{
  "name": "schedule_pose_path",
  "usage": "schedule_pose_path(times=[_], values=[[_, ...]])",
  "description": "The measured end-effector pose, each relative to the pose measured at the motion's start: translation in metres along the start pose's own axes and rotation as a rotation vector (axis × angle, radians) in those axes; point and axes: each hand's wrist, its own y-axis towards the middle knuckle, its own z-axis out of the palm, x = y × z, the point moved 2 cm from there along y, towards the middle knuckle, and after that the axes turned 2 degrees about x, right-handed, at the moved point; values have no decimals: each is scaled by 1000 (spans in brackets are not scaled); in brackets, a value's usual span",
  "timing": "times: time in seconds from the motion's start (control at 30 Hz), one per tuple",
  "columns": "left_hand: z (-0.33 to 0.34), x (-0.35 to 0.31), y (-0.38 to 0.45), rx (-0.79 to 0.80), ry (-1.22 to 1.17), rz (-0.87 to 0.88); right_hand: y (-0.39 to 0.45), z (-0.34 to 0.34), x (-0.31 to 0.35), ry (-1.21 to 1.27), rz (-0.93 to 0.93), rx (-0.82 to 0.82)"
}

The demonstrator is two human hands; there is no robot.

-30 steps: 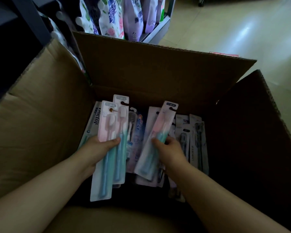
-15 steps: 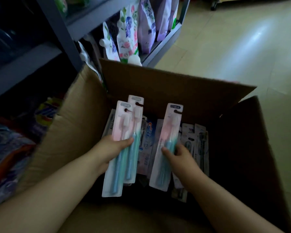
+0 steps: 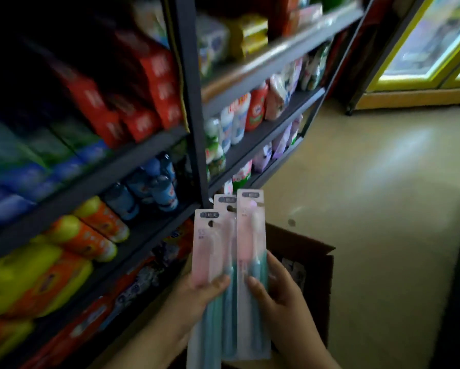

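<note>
I hold three pink and teal toothbrush packs upright in front of me, above an open cardboard box [image 3: 314,259]. My left hand [image 3: 197,294] grips the left toothbrush pack [image 3: 210,246], its thumb across the front, and a second toothbrush pack [image 3: 224,202] stands partly hidden behind it. My right hand [image 3: 279,286] grips the right toothbrush pack [image 3: 250,230], the thumb pressed on its front. The packs touch side by side. Inside the box, another pack [image 3: 294,267] shows past my right hand.
A dark metal shelf rack [image 3: 191,107] stands at left and ahead, filled with red boxes [image 3: 143,102], blue bottles [image 3: 154,187], orange and yellow bottles [image 3: 90,230] and refill pouches [image 3: 255,107]. Tiled floor [image 3: 383,182] lies to the right. A yellow-framed cabinet [image 3: 423,70] stands at far right.
Both hands have lifted the toothbrush packs out of the box and brought them together. The view has swung up from the box to the shelves.
</note>
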Motion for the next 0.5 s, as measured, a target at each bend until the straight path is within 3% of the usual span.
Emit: schedule_pose_path(times=[0.23, 0.5], values=[[13, -122, -168, -15, -35, 234, -99, 25, 152, -90, -209, -65], [3, -161, -274, -11, -165, 322, -161, 56, 212, -95, -319, 44]])
